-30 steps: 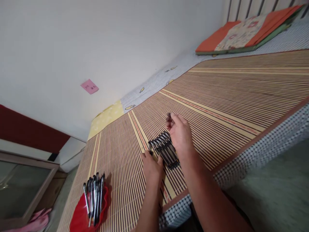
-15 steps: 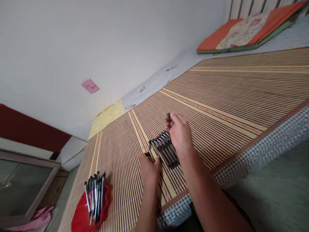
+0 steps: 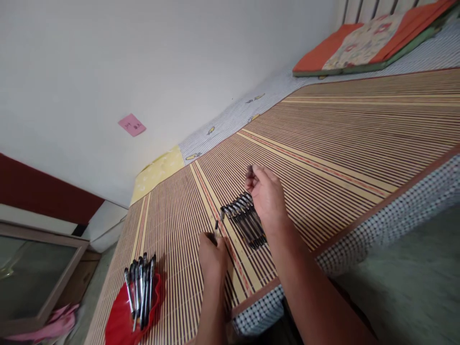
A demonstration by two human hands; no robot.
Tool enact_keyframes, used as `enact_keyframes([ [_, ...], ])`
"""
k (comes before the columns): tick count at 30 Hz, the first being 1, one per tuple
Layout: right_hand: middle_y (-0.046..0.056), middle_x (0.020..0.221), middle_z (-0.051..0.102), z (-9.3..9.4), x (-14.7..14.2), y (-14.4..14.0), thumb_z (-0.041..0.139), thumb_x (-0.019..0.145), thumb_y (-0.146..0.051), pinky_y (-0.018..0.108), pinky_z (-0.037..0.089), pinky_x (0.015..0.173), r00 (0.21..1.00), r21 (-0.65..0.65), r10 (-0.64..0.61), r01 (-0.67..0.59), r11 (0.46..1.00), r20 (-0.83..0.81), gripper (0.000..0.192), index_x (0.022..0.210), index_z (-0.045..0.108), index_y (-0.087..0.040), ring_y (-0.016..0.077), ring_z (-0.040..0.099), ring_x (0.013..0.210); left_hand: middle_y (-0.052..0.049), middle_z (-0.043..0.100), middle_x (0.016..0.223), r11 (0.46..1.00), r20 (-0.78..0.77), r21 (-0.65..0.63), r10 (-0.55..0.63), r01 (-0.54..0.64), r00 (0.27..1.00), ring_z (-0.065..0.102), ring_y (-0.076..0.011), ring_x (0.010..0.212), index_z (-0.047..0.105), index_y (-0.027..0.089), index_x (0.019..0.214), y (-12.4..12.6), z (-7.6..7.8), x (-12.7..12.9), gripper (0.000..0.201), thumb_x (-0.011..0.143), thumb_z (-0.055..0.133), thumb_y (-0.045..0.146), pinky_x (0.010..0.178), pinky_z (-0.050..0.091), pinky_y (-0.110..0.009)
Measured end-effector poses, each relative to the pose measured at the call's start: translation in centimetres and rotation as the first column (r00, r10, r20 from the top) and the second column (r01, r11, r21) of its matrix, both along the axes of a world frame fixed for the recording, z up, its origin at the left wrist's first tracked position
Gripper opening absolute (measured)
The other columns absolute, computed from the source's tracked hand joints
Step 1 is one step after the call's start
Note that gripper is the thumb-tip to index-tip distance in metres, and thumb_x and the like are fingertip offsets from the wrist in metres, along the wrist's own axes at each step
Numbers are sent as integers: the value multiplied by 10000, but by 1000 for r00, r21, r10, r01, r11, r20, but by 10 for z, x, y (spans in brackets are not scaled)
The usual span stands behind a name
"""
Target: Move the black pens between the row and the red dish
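Striped bamboo matting (image 3: pixel 323 143) is covering a bed, and a person is leaning over its near edge with both bare hands out. A row of black pens (image 3: pixel 244 223) is lying side by side on the matting, touching one another, tips pointing toward the bed's edge; the neat alignment suggests they are being laid out one at a time.

The left hand (image 3: pixel 212 254) is sitting just left of the row, closed around a single pen (image 3: pixel 216 226) whose dark end is poking up above the knuckles. It is apart from the row, not touching it.

The right hand (image 3: pixel 268 199) is hovering over the far end of the row, fingers pinched together on a small dark piece (image 3: pixel 249 171), probably a pen cap, though it is too small to be sure. The wrist is partly hiding the row's right side.

Further left, near the bed's corner, a red dish (image 3: pixel 120 326) is holding a loose bunch of more pens (image 3: pixel 140 290), well apart from the hands. An orange and patterned cushion (image 3: pixel 362 43) is lying at the far end, and a pink note (image 3: pixel 132 125) is stuck to the white wall.
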State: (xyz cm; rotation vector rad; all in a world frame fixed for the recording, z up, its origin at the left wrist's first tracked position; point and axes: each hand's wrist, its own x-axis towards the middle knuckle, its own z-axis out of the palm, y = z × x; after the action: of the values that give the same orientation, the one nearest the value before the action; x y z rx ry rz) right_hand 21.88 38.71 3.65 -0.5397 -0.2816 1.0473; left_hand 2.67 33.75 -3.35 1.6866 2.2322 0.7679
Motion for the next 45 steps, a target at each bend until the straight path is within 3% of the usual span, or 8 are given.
enact_keyframes([
  [3, -26, 701, 583, 0, 0, 0, 681, 786, -323, 226, 421, 557, 1000, -2, 5, -5, 1000, 3, 148, 747, 597, -207, 92, 516, 597, -35, 652, 794, 997, 183, 43, -69, 62, 981, 642, -181, 716, 517, 184, 908, 6, -3, 9, 80, 853, 499, 128, 632, 431, -258],
  [6, -28, 699, 579, 0, 0, 0, 680, 793, -337, 230, 418, 556, 1000, -13, 10, -9, 1000, 21, 159, 750, 592, -212, 92, 516, 588, -3, 624, 730, 992, 189, 24, -128, 126, 974, 621, -168, 682, 531, 194, 823, 12, -4, 22, 58, 838, 586, 181, 612, 409, -243],
  [16, -22, 712, 588, 1, 1, -1, 680, 783, -295, 211, 423, 555, 1000, 5, 16, -16, 1000, -12, 122, 749, 615, -199, 85, 521, 600, -76, 711, 825, 983, -154, -153, -126, 103, 980, 661, -239, 735, 615, 181, 955, 20, 5, 38, 198, 817, 657, 317, 578, 342, -282],
  [25, -20, 717, 592, 1, -1, -1, 684, 784, -333, 225, 426, 555, 1000, -9, 9, -8, 1000, 13, 148, 755, 612, -207, 94, 520, 601, -142, 747, 857, 977, -206, -195, -127, 87, 970, 700, -292, 804, 691, 141, 978, 18, 11, 39, 315, 839, 623, 414, 595, 360, -306],
  [32, -20, 716, 592, -3, -3, 2, 691, 788, -332, 232, 411, 551, 999, 8, 4, -5, 1000, 37, 161, 736, 599, -209, 95, 522, 597, -140, 727, 804, 976, -178, -205, -116, 79, 977, 682, -290, 752, 697, 147, 859, 17, 11, 30, 177, 786, 609, 282, 597, 372, -312],
  [36, -20, 721, 591, -5, -5, 2, 695, 792, -342, 239, 408, 549, 998, 11, 1, -2, 1000, 65, 177, 734, 593, -208, 97, 523, 600, -74, 660, 660, 990, 56, -122, -59, 66, 997, 629, -242, 654, 643, 174, 700, 13, 7, 14, 77, 717, 643, 249, 569, 363, -286],
  [40, -23, 699, 600, -8, -12, 2, 705, 775, -345, 228, 415, 544, 992, -11, 72, -71, 997, 108, 185, 724, 608, -196, 89, 525, 586, -8, 578, 605, 992, 304, -61, -88, 112, 949, 554, -167, 587, 582, 184, 643, 7, 9, -8, 154, 734, 575, 307, 551, 381, -246],
  [45, 20, 742, 689, -16, -32, 2, 698, 779, -321, 199, 399, 475, 859, -107, 348, -333, 937, 375, 153, 792, 699, -169, 90, 563, 561, 62, 442, 554, 989, 736, -15, -87, 144, 672, 377, -89, 479, 600, 164, 715, -11, 27, -30, 268, 654, 690, 409, 480, 301, -209],
])
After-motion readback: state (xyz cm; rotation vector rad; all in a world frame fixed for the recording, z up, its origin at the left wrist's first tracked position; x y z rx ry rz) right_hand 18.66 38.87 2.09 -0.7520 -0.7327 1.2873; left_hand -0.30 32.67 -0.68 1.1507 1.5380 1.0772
